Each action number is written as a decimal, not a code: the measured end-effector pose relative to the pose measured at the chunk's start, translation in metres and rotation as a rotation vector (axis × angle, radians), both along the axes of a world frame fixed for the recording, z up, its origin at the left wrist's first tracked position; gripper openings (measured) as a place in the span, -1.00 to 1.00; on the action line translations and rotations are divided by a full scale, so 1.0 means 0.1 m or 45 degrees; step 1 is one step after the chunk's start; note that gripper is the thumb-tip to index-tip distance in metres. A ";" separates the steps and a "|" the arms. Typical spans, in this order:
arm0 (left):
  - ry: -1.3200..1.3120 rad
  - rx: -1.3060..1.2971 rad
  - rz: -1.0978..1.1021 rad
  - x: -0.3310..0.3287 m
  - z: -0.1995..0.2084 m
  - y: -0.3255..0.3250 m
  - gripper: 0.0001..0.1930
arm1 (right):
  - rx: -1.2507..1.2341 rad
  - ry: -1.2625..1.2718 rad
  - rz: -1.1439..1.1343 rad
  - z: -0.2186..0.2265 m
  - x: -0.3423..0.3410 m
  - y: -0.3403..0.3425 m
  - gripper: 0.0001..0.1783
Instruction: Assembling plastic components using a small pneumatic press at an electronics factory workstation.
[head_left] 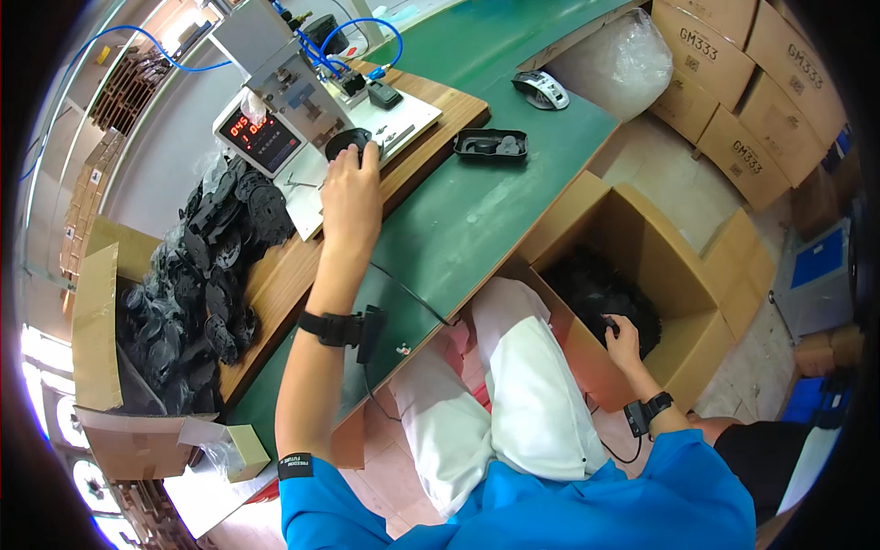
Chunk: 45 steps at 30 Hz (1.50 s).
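Note:
My left hand [352,192] reaches up to the bench machine [298,101]. Its fingers are bent onto a round black plastic part [346,140] under the press head, gripping its near edge. Lower right, my right hand [625,343] is inside an open cardboard box [683,353] beside my legs. Its fingertips pinch a small black piece [610,323], too small to make out. Beneath that hand lies a heap of dark parts [600,289]. Left of the machine, many round black plastic parts [220,238] are piled on the wooden board.
A black tray [491,145] with small pieces and a computer mouse [539,90] lie on the green table [449,225]. A red-digit display [261,137] stands beside the press. Stacked cartons [724,101] fill the upper right. A cable [412,295] crosses the table edge. Another person's dark sleeve [761,458] shows lower right.

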<state>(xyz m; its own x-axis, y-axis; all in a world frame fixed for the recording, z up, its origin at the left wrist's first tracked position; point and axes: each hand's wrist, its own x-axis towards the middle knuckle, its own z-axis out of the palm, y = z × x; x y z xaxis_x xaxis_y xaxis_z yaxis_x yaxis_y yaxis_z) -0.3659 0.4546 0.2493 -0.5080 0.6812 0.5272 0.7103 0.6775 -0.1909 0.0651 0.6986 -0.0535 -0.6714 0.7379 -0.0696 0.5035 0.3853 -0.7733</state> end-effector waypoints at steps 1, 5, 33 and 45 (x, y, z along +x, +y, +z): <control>0.087 -0.022 0.053 0.02 -0.03 0.03 -0.57 | -0.019 -0.084 0.026 -0.04 0.01 0.02 -0.68; 0.150 -0.056 0.084 0.08 -0.04 0.08 -0.57 | 0.099 -0.042 0.070 -0.41 0.13 0.06 -0.68; 0.062 0.084 -0.049 0.07 0.08 -0.05 -0.62 | 0.399 0.847 0.622 2.22 -1.25 -0.83 -0.73; -0.094 0.485 -0.011 0.16 0.06 -0.06 -0.27 | 0.900 0.751 1.051 3.18 -3.81 -1.05 -0.21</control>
